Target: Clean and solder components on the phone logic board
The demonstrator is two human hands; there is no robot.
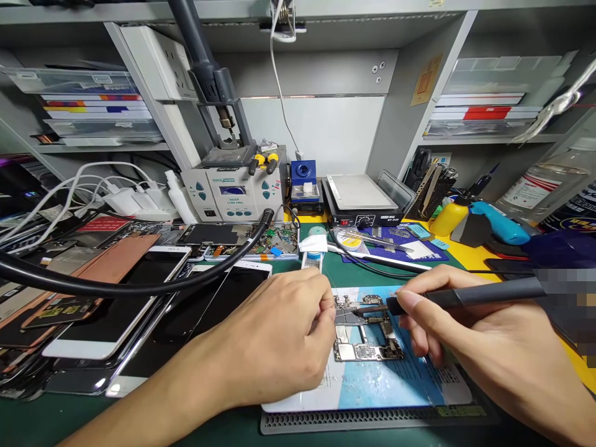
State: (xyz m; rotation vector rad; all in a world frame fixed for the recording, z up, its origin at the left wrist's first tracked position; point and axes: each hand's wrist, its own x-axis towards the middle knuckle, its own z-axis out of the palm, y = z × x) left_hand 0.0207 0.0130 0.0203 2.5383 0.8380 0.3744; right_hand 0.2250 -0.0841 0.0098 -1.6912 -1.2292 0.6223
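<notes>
At the near edge, grey mat (pixel 344 423) with honeycomb border; blue-and-white sheet (pixel 386 391) over it. Left hand (pixel 274 329) beside the circuit board (pixel 367 352), fingers curled in against the thumb; whether they pinch anything, cannot tell. Right hand (pixel 475 335) grips a dark pen-shaped tool (pixel 488 290), tip over the board, which lies on the sheet between both hands. Farther back, grey station (pixel 237 192) with display; to its right, flat-topped device (pixel 361 191) with red switch. Behind, grey shelving (pixel 401 124).
</notes>
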